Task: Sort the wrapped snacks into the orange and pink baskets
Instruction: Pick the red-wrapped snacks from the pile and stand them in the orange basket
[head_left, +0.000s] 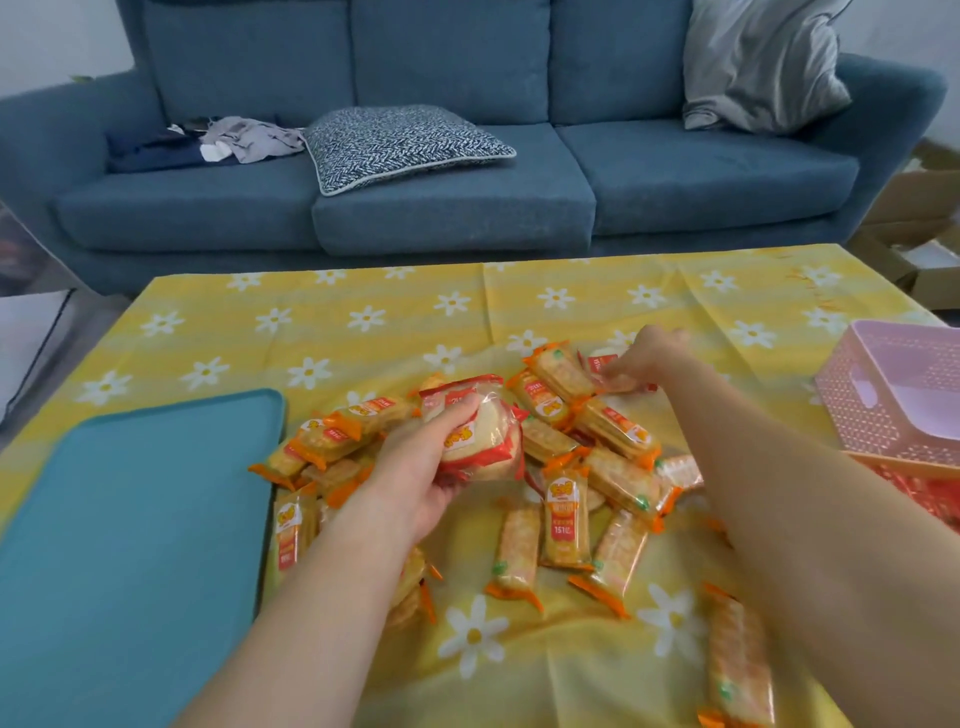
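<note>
Over the near side of the snack pile (618, 467) on the counter (363, 322), the left hand (415, 467) grips round red-wrapped snacks (478, 436). Farther out, the right hand (644, 358) curls onto a largely hidden red packet (605, 364). Right forearm and frame edge hide most of the orange basket (904, 466) beside the pink basket (857, 410).

Far tablecloth (467, 291) lies open; snack pile (613, 467) fills the middle; teal tray (130, 519) left, pink basket (883, 400) right.

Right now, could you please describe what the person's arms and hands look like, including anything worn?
Both forearms are bare, with no sleeves showing. The left hand and the right hand wear no gloves, and no watch, ring or bracelet is visible.
</note>
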